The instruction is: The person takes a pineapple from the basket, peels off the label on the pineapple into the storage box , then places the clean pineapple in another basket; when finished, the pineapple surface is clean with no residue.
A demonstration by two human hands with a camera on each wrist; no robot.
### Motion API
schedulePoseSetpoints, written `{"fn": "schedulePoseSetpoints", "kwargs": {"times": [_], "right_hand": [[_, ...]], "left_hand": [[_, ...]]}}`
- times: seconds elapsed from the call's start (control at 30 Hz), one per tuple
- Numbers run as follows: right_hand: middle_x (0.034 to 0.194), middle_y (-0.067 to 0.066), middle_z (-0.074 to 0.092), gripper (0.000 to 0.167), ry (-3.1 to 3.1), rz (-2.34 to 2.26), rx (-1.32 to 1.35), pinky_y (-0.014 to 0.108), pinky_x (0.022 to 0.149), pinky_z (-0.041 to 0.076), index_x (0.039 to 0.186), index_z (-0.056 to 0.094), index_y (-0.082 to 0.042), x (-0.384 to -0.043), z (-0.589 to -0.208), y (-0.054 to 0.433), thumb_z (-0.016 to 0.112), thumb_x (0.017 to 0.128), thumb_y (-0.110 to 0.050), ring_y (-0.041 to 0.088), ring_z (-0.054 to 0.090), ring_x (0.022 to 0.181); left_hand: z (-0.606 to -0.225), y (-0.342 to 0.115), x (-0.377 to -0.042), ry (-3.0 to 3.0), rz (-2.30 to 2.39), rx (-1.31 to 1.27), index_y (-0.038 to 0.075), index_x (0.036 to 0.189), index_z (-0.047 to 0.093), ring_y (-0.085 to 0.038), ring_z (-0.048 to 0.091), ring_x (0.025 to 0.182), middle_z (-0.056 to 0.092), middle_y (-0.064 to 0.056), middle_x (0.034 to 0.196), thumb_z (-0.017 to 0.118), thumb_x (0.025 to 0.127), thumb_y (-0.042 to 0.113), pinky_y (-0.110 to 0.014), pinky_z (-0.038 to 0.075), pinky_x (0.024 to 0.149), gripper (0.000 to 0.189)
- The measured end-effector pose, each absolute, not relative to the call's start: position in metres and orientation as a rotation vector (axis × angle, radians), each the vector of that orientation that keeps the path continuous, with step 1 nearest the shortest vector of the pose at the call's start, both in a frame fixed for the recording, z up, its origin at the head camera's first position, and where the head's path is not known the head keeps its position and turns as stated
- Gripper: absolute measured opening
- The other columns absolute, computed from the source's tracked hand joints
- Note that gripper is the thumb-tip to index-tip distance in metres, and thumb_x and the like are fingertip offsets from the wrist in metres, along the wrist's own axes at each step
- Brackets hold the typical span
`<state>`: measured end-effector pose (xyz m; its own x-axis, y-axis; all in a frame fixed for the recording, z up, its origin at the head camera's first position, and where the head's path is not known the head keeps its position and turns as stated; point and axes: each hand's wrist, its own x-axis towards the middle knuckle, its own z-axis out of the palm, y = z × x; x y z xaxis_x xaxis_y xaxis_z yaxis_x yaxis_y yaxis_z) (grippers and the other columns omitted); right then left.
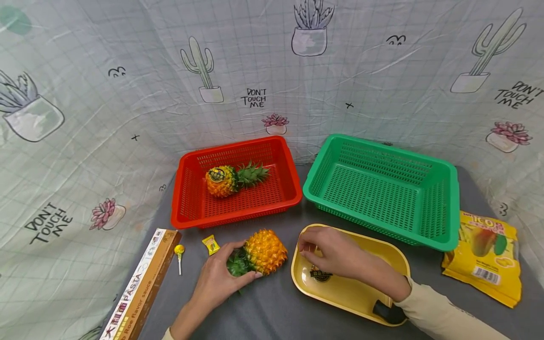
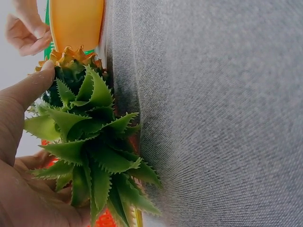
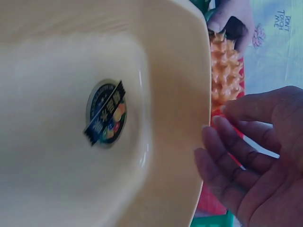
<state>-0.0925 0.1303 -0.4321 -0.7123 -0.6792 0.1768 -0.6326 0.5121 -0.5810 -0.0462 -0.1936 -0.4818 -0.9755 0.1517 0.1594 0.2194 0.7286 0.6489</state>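
Observation:
My left hand (image 1: 217,276) grips a pineapple (image 1: 267,251) that lies on its side on the grey table, its orange body toward the right. Thumb and fingers go round it where the spiky green leaves (image 2: 94,142) meet the body. Over the left end of a shallow yellow tray (image 1: 348,295) hovers my right hand (image 1: 335,253), fingers loosely bent with nothing between them. In the right wrist view its fingertips overlap the tray's rim. A dark oval sticker (image 3: 106,113) with a black band shows on the tray's inside.
Behind stand a red basket (image 1: 238,217) holding another pineapple (image 1: 223,182) and a green basket (image 1: 382,226). Left are a wrapped yellow candy (image 1: 210,244), a lollipop (image 1: 179,250) and a long pasta box (image 1: 142,288). A yellow snack bag (image 1: 484,259) lies far right.

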Motion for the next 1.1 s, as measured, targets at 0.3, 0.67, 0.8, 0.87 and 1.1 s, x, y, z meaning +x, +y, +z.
{"fn": "schedulePoseSetpoints", "kwargs": {"times": [0.3, 0.67, 0.8, 0.87, 1.1], "right_hand": [[0.114, -0.006, 0.066, 0.02, 2.703, -1.012, -1.169, 0.035, 0.086, 0.057, 0.113, 0.072, -0.017, -0.09, -0.425, 0.117, 0.08, 0.095, -0.017, 0.016, 0.066, 0.103], [0.156, 0.008, 0.047, 0.071, 2.666, -0.925, -1.294, 0.046, 0.099, 0.053, 0.154, 0.054, -0.016, -0.094, -0.426, 0.098, 0.086, 0.092, -0.029, 0.025, 0.05, 0.136], [0.16, 0.008, 0.041, 0.082, 2.638, -0.863, -1.31, 0.048, 0.104, 0.051, 0.159, 0.047, -0.018, -0.097, -0.426, 0.089, 0.088, 0.09, -0.033, 0.027, 0.045, 0.141], [0.161, 0.009, 0.039, 0.086, 2.624, -0.848, -1.315, 0.049, 0.107, 0.049, 0.161, 0.045, -0.018, -0.098, -0.428, 0.085, 0.089, 0.089, -0.033, 0.027, 0.043, 0.143], [0.162, 0.013, 0.037, 0.092, 2.608, -0.812, -1.342, 0.054, 0.108, 0.047, 0.162, 0.041, -0.017, -0.101, -0.43, 0.078, 0.09, 0.087, -0.035, 0.032, 0.042, 0.144]], "left_hand": [[-0.484, -0.193, -0.046, -2.822, -1.083, -0.315, 0.02, 0.133, 0.07, -0.018, 0.068, 0.107, 0.07, 0.007, 0.12, 0.098, 0.07, 0.052, -0.051, 0.056, 0.087, 0.076], [-0.48, -0.194, -0.047, -2.849, -1.118, -0.306, 0.02, 0.134, 0.069, -0.02, 0.067, 0.111, 0.069, 0.005, 0.124, 0.098, 0.071, 0.05, -0.052, 0.056, 0.09, 0.076], [-0.48, -0.194, -0.046, -2.846, -1.105, -0.317, 0.019, 0.134, 0.069, -0.021, 0.068, 0.111, 0.069, 0.004, 0.125, 0.097, 0.072, 0.051, -0.052, 0.056, 0.088, 0.076], [-0.481, -0.194, -0.046, -2.844, -1.1, -0.32, 0.019, 0.134, 0.069, -0.021, 0.068, 0.109, 0.069, 0.004, 0.124, 0.097, 0.073, 0.052, -0.052, 0.056, 0.087, 0.075], [-0.482, -0.193, -0.046, -2.837, -1.095, -0.326, 0.019, 0.133, 0.069, -0.015, 0.067, 0.102, 0.068, 0.007, 0.116, 0.097, 0.072, 0.051, -0.05, 0.056, 0.085, 0.075]]}}
